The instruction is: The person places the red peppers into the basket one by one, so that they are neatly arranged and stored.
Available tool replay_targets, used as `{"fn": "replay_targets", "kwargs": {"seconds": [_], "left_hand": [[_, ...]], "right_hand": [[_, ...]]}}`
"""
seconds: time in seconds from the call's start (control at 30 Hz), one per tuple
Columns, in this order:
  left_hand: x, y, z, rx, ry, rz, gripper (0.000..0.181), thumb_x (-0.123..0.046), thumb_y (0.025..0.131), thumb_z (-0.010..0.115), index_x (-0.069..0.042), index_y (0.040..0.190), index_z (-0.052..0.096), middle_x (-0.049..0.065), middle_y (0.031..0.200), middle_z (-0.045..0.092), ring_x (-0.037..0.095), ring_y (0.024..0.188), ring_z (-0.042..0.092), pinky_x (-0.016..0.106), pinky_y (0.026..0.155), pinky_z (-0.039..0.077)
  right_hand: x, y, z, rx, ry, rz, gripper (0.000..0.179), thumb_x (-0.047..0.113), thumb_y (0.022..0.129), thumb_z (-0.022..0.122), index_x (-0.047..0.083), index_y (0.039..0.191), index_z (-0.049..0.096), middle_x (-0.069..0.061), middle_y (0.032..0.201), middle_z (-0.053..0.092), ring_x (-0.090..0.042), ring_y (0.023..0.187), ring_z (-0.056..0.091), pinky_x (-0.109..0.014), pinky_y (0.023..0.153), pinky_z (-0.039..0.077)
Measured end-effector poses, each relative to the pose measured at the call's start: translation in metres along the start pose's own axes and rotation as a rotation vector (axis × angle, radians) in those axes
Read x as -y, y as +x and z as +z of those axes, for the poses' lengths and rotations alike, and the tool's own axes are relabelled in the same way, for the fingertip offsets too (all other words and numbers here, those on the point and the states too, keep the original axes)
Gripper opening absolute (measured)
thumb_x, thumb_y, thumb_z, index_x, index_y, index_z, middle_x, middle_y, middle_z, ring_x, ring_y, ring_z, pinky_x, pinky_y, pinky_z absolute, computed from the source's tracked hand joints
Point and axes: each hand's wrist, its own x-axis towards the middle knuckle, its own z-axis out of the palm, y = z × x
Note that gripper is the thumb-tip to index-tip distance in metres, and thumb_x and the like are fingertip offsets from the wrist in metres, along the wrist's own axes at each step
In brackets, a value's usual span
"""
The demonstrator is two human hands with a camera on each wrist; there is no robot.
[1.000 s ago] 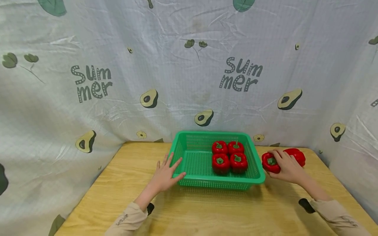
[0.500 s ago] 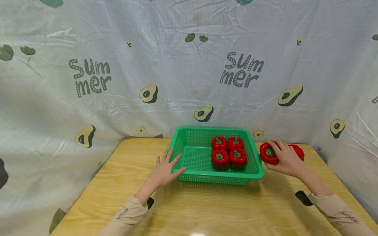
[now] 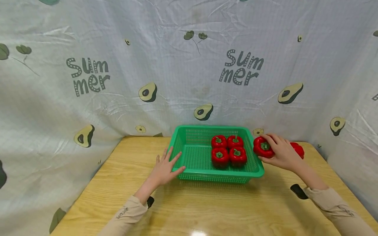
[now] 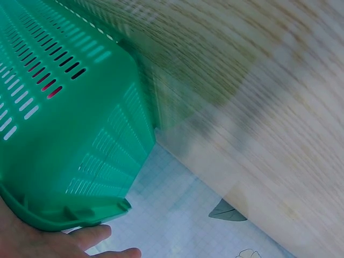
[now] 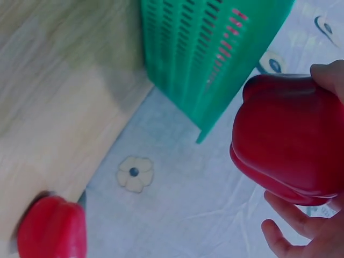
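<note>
In the head view my right hand (image 3: 282,153) grips a red bell pepper (image 3: 259,148) just outside the right rim of a green plastic basket (image 3: 203,172). The right wrist view shows this pepper (image 5: 287,140) up off the table, thumb and fingers on opposite sides of it. Fingers spread and straight, my left hand (image 3: 163,171) rests at the basket's left front rim. From the left wrist, its fingers appear beneath the rim of the basket (image 4: 59,161). Several red bell peppers (image 3: 220,157) stand in the basket's right half, stems up.
Behind my right hand another red bell pepper (image 3: 299,150) lies on the wooden table (image 3: 189,203), partly hidden. A pale curtain (image 3: 171,65) with avocado prints hangs close behind the table's back edge and along both sides.
My right hand has lifted the pepper and carried it left towards the basket, away from the other pepper on the table. The left hand has stayed at the basket. The head view has tilted slightly.
</note>
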Motion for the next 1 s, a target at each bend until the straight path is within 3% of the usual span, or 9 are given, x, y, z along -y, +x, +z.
{"fn": "replay_targets", "kwargs": {"seconds": [0.4,0.77,1.0], "left_hand": [[0.0,0.001,-0.001,0.007,-0.004,0.002,0.064,-0.054,0.087,0.042,-0.023,0.142,0.027,0.018,0.15,0.009,0.037,0.138,0.005,0.066,0.1,0.016],[-0.001,0.001,-0.001,0.012,-0.013,-0.01,0.065,-0.053,0.087,0.043,-0.022,0.141,0.028,0.017,0.15,0.008,0.037,0.138,0.004,0.066,0.1,0.014],[-0.001,0.0,-0.002,0.017,-0.017,-0.012,0.065,-0.053,0.087,0.043,-0.022,0.142,0.028,0.017,0.15,0.008,0.036,0.138,0.003,0.066,0.101,0.014]], "right_hand": [[0.023,0.026,0.005,0.071,-0.024,-0.051,0.074,0.043,0.062,0.077,0.007,0.12,0.047,-0.011,0.101,0.058,-0.032,0.094,0.048,-0.053,0.074,0.038],[0.044,0.052,0.008,0.165,-0.008,-0.076,0.075,0.053,0.067,0.07,0.009,0.123,0.046,-0.006,0.099,0.06,-0.021,0.088,0.042,-0.04,0.072,0.035],[0.059,0.069,0.011,0.24,0.001,-0.071,0.076,0.056,0.07,0.066,0.008,0.124,0.044,-0.009,0.106,0.057,-0.026,0.093,0.044,-0.043,0.077,0.037]]}}
